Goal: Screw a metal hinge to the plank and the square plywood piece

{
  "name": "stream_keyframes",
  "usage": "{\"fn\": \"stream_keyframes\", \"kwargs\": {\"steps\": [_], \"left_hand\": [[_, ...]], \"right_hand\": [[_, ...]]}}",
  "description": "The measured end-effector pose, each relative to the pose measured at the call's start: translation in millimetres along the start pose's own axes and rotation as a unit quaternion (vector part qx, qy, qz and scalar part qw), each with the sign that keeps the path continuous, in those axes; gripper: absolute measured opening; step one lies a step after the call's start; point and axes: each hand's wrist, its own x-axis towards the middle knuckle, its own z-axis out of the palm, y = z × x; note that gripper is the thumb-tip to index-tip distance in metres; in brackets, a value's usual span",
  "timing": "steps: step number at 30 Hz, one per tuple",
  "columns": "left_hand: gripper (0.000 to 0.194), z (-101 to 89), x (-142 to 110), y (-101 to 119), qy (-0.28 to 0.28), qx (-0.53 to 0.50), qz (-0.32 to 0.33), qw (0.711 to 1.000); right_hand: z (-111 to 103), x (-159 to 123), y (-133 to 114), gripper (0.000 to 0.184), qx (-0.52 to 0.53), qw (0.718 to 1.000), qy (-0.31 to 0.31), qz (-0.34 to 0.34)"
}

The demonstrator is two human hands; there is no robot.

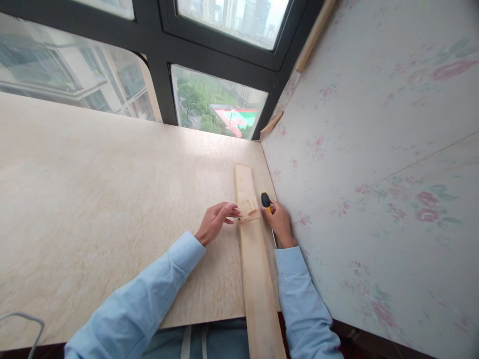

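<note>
My right hand (277, 220) is wrapped round a screwdriver (265, 200) with a black and yellow handle. Its thin metal shaft points down toward my wrist, beside the board. Across from it, my left hand (220, 219) is closed in a pinch at the left edge of the wood. A thin, shiny metal pin sticks out from its fingertips, too small to tell a nail from a screw. Between both hands lies a long pale wooden board (258, 269), running toward me past the counter edge. At its far part a shorter wooden piece (245, 184) meets it, with a brownish mark near the seam.
The beige marbled counter (112, 199) spreads out to the left. A flower-patterned wall (374, 174) rises close on the right. Dark window frames (220, 55) stand at the back. A grey cable (32, 316) curves at the lower left.
</note>
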Motion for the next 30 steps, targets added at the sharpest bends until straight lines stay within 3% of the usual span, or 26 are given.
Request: {"fn": "stream_keyframes", "kwargs": {"steps": [2,4,7,13,16,21,30], "left_hand": [[0.042,3.4,-6,-3,-0.014,0.149,0.094,0.984],[0.031,5.2,-9,-8,-0.022,0.283,0.184,0.941],[0.026,5.2,-10,-14,-0.024,0.361,0.246,0.899],[0.026,2.0,-2,-20,0.005,0.396,0.188,0.899],[0.026,0.9,0,-22,-0.025,0.408,0.143,0.901],[0.026,0.9,0,-24,-0.072,0.461,0.113,0.877],[0.028,1.3,-1,-21,-0.085,0.483,0.112,0.864]], "right_hand": [[1,0,2,0.049,0.0,1.0,0.0,-0.009],[1,-1,3,0.049,0.003,1.0,-0.001,-0.012],[2,-1,4,0.049,0.005,1.0,-0.002,-0.015],[4,-1,6,0.057,-0.001,0.999,0.029,-0.026],[3,-1,7,0.061,0.003,0.999,0.043,-0.022],[2,-8,5,0.054,-0.005,0.998,0.052,-0.02],[-1,-69,12,0.052,0.095,0.994,0.042,-0.021]]}}
